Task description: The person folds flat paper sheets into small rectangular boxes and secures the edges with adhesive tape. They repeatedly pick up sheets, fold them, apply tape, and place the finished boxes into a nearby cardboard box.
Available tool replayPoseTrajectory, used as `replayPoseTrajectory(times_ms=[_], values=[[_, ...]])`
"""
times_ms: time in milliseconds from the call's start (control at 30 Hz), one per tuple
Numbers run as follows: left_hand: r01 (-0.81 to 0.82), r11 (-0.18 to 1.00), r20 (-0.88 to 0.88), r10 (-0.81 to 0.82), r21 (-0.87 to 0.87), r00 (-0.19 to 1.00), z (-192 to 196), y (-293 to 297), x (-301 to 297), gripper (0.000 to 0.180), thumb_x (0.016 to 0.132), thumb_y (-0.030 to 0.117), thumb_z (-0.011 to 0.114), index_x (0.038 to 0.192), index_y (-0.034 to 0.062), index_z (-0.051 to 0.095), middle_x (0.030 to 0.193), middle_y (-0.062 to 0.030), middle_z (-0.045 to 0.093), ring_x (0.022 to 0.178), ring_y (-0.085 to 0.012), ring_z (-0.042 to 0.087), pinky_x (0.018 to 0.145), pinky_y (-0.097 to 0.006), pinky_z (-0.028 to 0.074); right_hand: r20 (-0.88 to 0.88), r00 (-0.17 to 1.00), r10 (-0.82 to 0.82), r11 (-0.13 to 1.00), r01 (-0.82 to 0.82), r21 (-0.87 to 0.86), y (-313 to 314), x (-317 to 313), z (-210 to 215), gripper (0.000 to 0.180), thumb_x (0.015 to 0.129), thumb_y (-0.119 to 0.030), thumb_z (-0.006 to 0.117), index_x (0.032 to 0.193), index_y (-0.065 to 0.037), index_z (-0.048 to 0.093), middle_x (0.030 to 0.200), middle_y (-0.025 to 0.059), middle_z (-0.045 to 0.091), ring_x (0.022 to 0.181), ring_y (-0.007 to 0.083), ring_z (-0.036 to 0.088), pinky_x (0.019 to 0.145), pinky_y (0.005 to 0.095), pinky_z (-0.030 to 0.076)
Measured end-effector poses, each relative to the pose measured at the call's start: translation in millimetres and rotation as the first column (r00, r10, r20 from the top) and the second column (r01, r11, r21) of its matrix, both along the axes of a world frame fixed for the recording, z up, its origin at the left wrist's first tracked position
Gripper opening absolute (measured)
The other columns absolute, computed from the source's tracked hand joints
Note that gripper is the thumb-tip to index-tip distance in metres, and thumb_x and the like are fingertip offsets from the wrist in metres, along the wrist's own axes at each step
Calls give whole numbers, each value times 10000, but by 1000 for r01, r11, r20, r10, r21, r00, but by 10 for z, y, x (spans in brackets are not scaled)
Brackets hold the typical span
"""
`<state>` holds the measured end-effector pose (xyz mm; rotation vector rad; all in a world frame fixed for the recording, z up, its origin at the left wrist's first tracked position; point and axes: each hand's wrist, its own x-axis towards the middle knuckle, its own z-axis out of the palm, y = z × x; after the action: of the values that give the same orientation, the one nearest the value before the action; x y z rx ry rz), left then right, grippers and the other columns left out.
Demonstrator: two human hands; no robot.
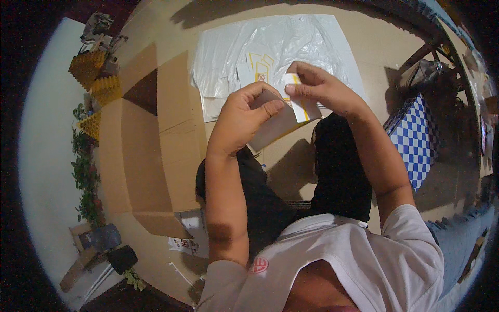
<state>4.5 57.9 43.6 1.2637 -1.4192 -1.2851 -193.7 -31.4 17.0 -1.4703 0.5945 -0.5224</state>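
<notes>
A small paperboard carton (275, 134), grey on one face and white with yellow edging on another, is held between my two hands above my knees. My left hand (240, 118) pinches its left side, thumb on top and fingers partly hidden behind it. At the upper right edge, my right hand (325, 92) grips the white and yellow part between thumb and fingers. Just beyond my hands, several flat white pieces with yellow borders (261, 68) lie on a white sheet covered in clear plastic (223, 44).
A large open brown cardboard box (144, 164) stands to the left. At the right is a blue and white checkered box (416, 139). Yellow ridged trays (89, 70) and leafy plants (86, 177) line the far left. Printed white paper (188, 244) lies by the box's near end.
</notes>
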Motion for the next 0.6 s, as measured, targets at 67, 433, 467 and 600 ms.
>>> replayPoseTrajectory(times_ms=[67,433,467,600], values=[[-58,998,-4,58,-18,998,20,-12,15,111,847,118,684,907,33,645,818,-3,642,794,-81,559,738,-250,457,38,990,-134,989,132,68,-17,2,27,312,871,-316,663,1002,-48,571,938,27,601,969,104,586,780,248,459],[-126,989,-70,120,-82,990,26,-38,-123,107,837,108,700,872,23,646,808,-2,645,783,-75,566,730,-240,459,255,857,-447,865,342,368,-45,-12,-67,131,844,-183,645,870,-94,552,864,25,596,897,153,631,754,272,493],[-127,987,-54,123,-96,991,22,-40,-127,104,837,103,700,871,21,645,809,-3,647,785,-75,569,730,-239,460,258,855,-449,863,340,374,-42,-13,-75,131,845,-182,644,868,-93,551,857,28,595,889,154,628,753,274,492],[-143,980,-39,139,-139,989,24,-50,-152,91,837,83,699,869,16,645,816,-9,656,794,-77,585,734,-238,468,265,819,-509,830,387,401,-37,17,-78,144,835,-185,651,859,-85,550,812,27,579,764,133,590,672,256,497]])
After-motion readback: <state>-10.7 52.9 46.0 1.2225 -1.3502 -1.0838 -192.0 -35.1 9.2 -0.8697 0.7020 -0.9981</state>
